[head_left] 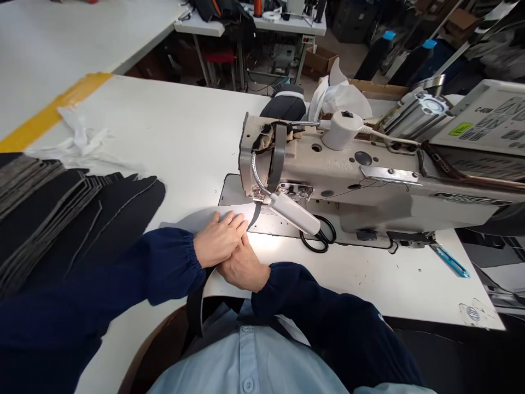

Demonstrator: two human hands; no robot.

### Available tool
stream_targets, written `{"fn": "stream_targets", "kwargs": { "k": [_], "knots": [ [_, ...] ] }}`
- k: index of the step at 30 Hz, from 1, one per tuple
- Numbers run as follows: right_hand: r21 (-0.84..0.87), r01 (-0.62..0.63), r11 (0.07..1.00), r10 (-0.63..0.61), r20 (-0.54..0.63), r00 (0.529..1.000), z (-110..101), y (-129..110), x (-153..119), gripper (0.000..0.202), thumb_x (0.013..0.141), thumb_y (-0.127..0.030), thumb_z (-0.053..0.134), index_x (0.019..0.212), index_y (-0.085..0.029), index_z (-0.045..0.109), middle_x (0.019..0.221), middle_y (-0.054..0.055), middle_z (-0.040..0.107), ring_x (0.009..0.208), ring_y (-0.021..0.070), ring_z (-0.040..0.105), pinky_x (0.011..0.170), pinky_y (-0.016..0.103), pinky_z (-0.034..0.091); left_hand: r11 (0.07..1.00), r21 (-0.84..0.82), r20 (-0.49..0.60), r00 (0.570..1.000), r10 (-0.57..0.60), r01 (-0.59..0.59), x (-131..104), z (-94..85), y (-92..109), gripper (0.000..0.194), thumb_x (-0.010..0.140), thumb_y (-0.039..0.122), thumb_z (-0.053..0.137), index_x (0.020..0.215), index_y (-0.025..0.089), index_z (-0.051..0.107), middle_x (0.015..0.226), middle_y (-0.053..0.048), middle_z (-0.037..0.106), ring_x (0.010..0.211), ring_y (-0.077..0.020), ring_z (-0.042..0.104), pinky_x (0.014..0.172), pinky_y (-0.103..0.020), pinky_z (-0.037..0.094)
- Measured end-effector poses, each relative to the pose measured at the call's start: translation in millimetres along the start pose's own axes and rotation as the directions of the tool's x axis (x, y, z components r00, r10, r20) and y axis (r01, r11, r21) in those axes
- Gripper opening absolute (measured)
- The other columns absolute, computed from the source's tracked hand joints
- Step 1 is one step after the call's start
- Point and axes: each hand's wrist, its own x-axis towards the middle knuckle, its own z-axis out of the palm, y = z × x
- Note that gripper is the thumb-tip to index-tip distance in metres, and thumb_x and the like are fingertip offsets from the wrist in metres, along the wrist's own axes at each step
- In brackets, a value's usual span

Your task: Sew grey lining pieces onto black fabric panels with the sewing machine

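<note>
My left hand (221, 238) lies flat, fingers stretched out, on a pale grey fabric piece (200, 218) at the sewing machine (299, 164). Close against it, my right hand (244, 267) rests at the near side of the fabric, its thumb pointing toward the machine; its other fingers are mostly hidden. A dark strip (196, 309) hangs over the table edge and runs up beneath my hands. The fabric's far end, with a dark band, reaches the presser foot area, where the lamp (293, 212) hides part of the view. Black-handled scissors (320, 235) lie right of my hands.
Stacked dark fabric pieces (118, 219) cover the left of the white table (184, 131), with white scraps (84, 134) behind them. A blue cutter (451, 261) lies at the right. Behind the machine are a dark padded item (287, 104) and white material (342, 98).
</note>
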Motion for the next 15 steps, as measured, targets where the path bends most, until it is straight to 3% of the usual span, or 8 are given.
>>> {"fn": "stream_targets", "kwargs": {
  "k": [10, 15],
  "knots": [
    [0.007, 0.002, 1.0, -0.002, -0.007, 1.0, -3.1, -2.4, 3.5, 0.044, 0.094, -0.025, 0.043, 0.135, -0.01, 0.051, 0.137, 0.022, 0.052, 0.119, 0.0375, 0.049, 0.1, 0.068, 0.031, 1.0, -0.028, -0.034, 0.999, -0.003, 0.002, 8.4, 5.6, 3.3, 0.046, 0.087, 0.005, 0.037, 0.13, 0.013, 0.052, 0.143, -0.014, 0.047, 0.131, -0.0307, 0.042, 0.1, -0.05, 0.04],
    [0.009, -0.004, 1.0, 0.004, 0.043, 0.999, -4.9, -2.4, 3.5, 0.042, 0.094, -0.024, 0.042, 0.133, -0.011, 0.053, 0.127, 0.02, 0.06, 0.113, 0.0361, 0.053, 0.101, 0.067, 0.031, 1.0, -0.026, -0.034, 0.999, 0.002, -0.003, 10.6, 5.7, 3.6, 0.045, 0.086, 0.005, 0.038, 0.128, 0.013, 0.052, 0.141, -0.013, 0.049, 0.128, -0.0291, 0.044, 0.099, -0.047, 0.04]
  ]
}}
